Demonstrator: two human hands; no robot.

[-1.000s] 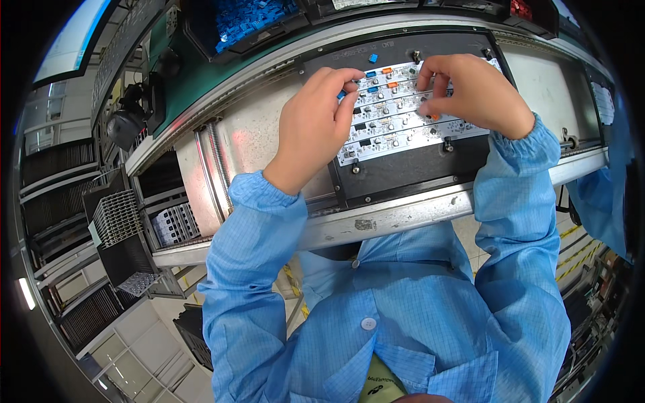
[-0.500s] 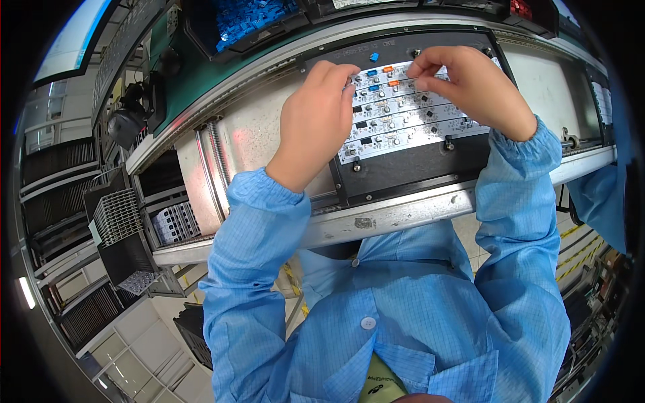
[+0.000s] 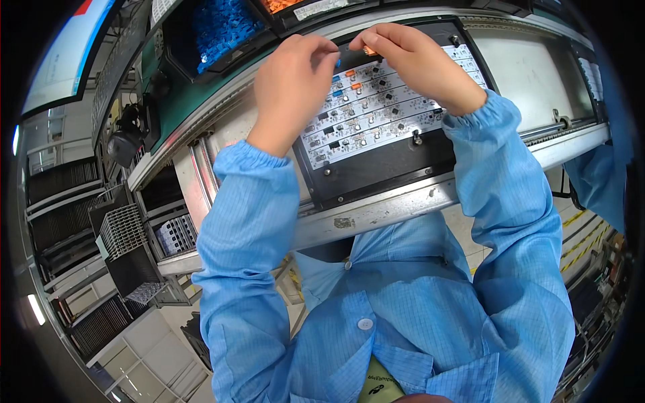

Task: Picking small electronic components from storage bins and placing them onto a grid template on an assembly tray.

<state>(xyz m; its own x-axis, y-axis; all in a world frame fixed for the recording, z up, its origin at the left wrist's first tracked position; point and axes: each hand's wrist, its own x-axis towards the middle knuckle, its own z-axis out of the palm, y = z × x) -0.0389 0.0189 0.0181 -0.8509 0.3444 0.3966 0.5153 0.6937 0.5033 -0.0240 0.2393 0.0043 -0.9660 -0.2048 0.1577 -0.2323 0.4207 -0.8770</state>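
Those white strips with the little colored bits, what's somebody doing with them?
A person in blue sleeves has both hands over the white circuit boards, which lie on a black plate. The right hand appears to pinch a small orange piece above the far edge of the boards. The left hand has its fingertips beside a blue piece; I can't tell if it's gripped. Other blue and orange pieces already sit on the boards.
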